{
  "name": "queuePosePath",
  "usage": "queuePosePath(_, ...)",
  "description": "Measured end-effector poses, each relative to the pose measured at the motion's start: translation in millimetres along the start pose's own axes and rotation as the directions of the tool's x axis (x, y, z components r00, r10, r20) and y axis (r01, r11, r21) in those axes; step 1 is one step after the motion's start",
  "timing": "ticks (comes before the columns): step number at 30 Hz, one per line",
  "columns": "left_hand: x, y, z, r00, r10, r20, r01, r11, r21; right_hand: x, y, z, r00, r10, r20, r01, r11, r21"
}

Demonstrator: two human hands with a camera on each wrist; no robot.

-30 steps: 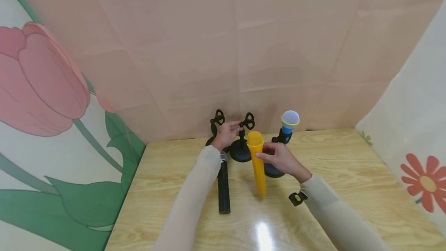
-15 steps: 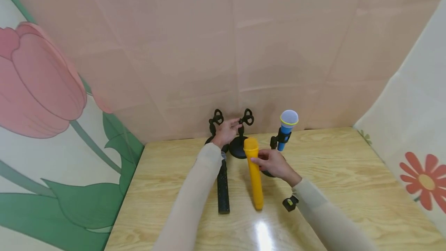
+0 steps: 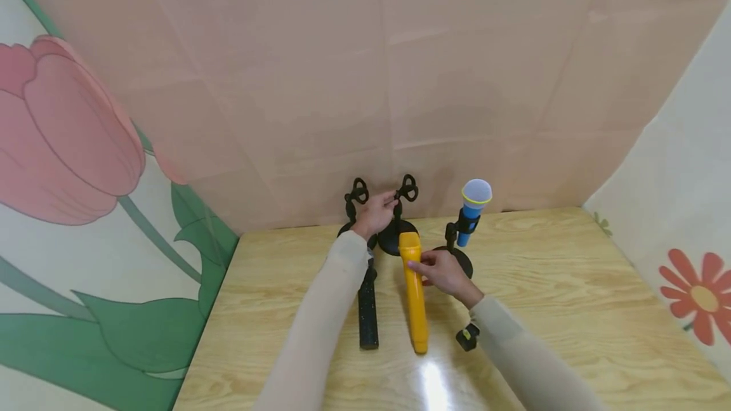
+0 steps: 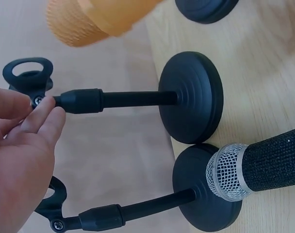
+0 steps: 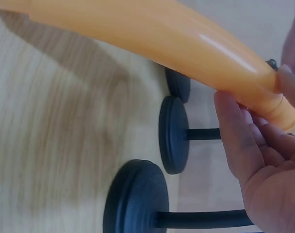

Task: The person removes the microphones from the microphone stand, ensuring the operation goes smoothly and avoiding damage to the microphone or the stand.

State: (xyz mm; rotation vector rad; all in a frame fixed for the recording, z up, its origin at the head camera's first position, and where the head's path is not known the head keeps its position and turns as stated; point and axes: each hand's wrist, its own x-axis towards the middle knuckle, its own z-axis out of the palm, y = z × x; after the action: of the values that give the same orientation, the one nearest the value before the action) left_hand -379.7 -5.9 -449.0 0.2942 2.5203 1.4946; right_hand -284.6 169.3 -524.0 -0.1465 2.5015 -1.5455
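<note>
My right hand (image 3: 448,274) pinches a yellow microphone (image 3: 415,297) near its head, thumb on one side and fingers on the other. In the right wrist view the microphone (image 5: 152,34) slants across the top, above the table. My left hand (image 3: 374,213) pinches the joint under the clip of the middle black microphone stand (image 4: 133,99). Beside it stands the left microphone stand (image 4: 152,208), its clip holding nothing. A black microphone with a silver mesh head (image 4: 227,172) lies in front of that stand's base. The right stand's clip holds a blue microphone with a white head (image 3: 473,205).
The stands are lined up at the back of the wooden table (image 3: 548,309), close to a pink cloth backdrop (image 3: 320,81). Flower-printed panels rise at both sides, with a tulip (image 3: 85,132) on the left. A small black device (image 3: 468,337) sits at my right wrist.
My right hand has moved left and nearer to me with the yellow microphone, away from the right stand, whose base shows more now. My left hand stays at the middle stand's clip.
</note>
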Motion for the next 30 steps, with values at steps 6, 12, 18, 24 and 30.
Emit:
queuePosePath(6,1.7,-4.0,-1.1,0.999,0.039,0.004,-0.039,0.999,0.007,5.6,4.1,8.7,0.998,0.064,-0.027,-0.064,0.998,0.003)
queuePosePath(12,-0.6,-9.6,-3.9,0.997,0.078,0.013,-0.078,0.997,-0.017,12.3,13.4,18.2,0.994,0.093,-0.050,-0.092,0.996,0.008)
queuePosePath(18,-9.6,-11.2,-3.7,0.998,0.054,0.025,-0.054,0.999,-0.007,15.9,20.1,25.7,0.990,0.125,-0.066,-0.126,0.992,-0.022)
queuePosePath(24,-18.0,-15.9,-3.2,0.996,0.080,0.031,-0.082,0.996,0.046,16.8,23.2,29.4,0.986,0.148,-0.071,-0.152,0.987,-0.052)
queuePosePath(30,-26.0,-25.1,-3.2,0.992,0.123,0.016,-0.124,0.991,0.044,20.4,26.1,31.1,0.980,0.191,-0.059,-0.195,0.978,-0.071)
